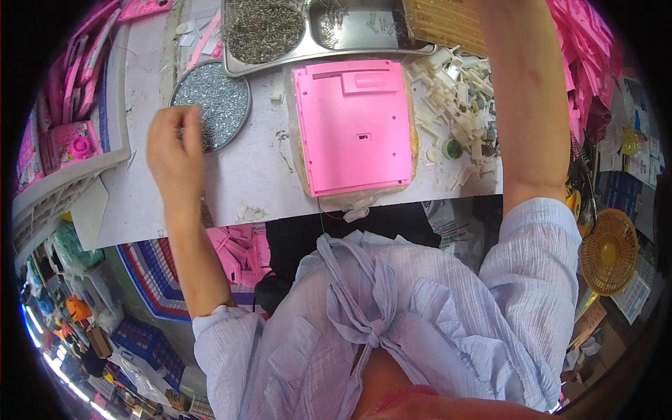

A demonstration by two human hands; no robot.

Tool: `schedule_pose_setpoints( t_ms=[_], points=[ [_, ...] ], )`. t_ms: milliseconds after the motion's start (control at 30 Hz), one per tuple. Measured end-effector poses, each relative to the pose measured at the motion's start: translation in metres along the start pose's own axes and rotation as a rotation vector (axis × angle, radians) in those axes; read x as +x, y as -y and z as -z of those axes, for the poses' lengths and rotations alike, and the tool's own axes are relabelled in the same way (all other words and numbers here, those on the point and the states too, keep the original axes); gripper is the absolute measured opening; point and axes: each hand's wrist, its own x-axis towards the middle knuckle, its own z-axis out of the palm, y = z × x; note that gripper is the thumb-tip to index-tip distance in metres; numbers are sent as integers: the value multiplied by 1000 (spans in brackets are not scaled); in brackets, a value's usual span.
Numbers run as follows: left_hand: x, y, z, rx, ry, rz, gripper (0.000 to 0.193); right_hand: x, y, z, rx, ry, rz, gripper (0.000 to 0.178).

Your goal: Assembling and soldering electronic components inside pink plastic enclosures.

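Observation:
A pink plastic panel (355,124) lies flat on the white worktable (245,175), in front of me. My left hand (175,143) hovers at the near edge of a round metal dish of small screws (218,98), fingers curled and pinched together; whether a screw is between them is too small to tell. My right forearm (525,98) reaches up past the panel's right side, and its hand is out of the picture at the top edge.
A metal tray (308,31) with compartments of small screws stands behind the panel. White plastic parts (458,91) are heaped to the right. Pink parts (70,84) fill a bin at the left and a pile at the right. A small yellow fan (607,252) sits lower right.

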Motion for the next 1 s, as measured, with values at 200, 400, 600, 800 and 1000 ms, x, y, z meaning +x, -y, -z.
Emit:
schedule_pose_setpoints(
  t_ms=[200,400,600,800,1000],
  points=[
    [-51,-109,-10,-466,303,-307,16,-105,10,-32,508,-35,-111,24],
    [-65,-130,-33,-570,182,-409,21,-153,39,-53,433,-31,48,27],
    [-67,-126,-32,-586,151,-404,22,-152,41,-72,449,-139,-14,29],
    [-68,-114,-22,-487,120,-459,26,-141,27,-78,457,-40,11,29],
    [-2,-5,-10,243,-27,-128,22,-138,9,-69,365,-101,-20,27]
  ],
)
